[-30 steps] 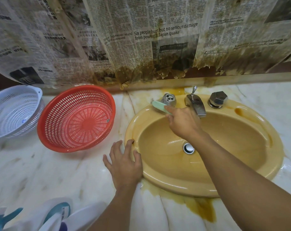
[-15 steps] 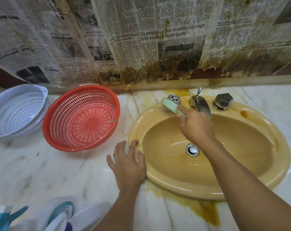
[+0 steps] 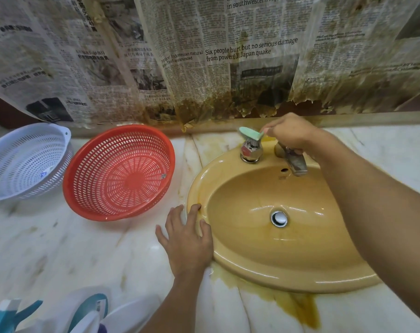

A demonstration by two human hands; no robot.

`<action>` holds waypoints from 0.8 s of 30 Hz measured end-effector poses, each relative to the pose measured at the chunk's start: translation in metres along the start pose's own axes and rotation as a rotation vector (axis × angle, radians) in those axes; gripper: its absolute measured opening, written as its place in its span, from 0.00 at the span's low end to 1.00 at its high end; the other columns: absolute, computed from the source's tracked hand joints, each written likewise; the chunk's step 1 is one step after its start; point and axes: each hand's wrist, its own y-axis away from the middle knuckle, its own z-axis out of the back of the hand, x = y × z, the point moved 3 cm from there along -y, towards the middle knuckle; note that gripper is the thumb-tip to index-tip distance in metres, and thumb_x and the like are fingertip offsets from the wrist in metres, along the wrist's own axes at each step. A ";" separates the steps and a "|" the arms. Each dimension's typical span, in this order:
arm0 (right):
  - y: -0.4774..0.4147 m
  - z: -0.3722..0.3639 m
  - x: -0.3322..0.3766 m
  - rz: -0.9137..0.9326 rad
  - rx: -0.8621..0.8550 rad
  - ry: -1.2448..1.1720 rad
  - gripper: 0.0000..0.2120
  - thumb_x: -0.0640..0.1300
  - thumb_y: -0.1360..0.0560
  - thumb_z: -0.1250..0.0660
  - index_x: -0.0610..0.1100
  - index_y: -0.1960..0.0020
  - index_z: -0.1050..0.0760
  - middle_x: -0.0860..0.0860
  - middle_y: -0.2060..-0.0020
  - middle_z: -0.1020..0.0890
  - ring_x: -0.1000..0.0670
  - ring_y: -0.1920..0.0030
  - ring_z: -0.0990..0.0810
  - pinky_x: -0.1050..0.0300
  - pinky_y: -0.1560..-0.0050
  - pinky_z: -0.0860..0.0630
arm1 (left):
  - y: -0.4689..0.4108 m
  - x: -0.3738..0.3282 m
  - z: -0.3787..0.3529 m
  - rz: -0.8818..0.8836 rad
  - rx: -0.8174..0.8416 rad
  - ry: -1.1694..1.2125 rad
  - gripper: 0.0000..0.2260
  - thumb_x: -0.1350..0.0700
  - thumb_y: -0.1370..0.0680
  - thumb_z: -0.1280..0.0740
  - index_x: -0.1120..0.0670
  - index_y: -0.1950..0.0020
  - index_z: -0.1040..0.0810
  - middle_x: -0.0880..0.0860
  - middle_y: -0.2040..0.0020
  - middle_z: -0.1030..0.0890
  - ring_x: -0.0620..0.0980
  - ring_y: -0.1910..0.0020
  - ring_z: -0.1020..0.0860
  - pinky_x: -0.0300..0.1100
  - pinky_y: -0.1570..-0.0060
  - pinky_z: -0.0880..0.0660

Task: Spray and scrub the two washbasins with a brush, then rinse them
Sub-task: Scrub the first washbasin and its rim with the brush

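Washbasin (image 3: 271,260), yellow, set in the worktop (image 3: 72,248) toward its right edge. My right hand (image 3: 288,133) grips the green brush (image 3: 250,133) atop the left tap (image 3: 250,150) at the basin's back rim. My left hand (image 3: 188,241) lies flat, fingers spread, on the basin's left rim. Red basket (image 3: 118,171) just beside.

The washbasin (image 3: 264,236) is showing mustard yellow. Beside the washbasin, a red perforated basket (image 3: 118,173) and a pale white one (image 3: 24,162) are sitting on the white-veined marble bench (image 3: 60,255); the brush (image 3: 250,132) is looking mint green.
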 end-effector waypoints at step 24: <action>0.032 -0.099 -0.043 -0.210 -0.264 -0.134 0.14 0.43 0.17 0.43 0.38 0.36 0.26 0.38 0.48 0.22 0.36 0.45 0.21 0.43 0.55 0.21 | 0.000 0.000 0.000 0.000 0.000 0.016 0.19 0.45 0.22 0.41 0.39 0.31 0.25 0.50 0.29 0.30 0.52 0.24 0.35 0.63 0.22 0.51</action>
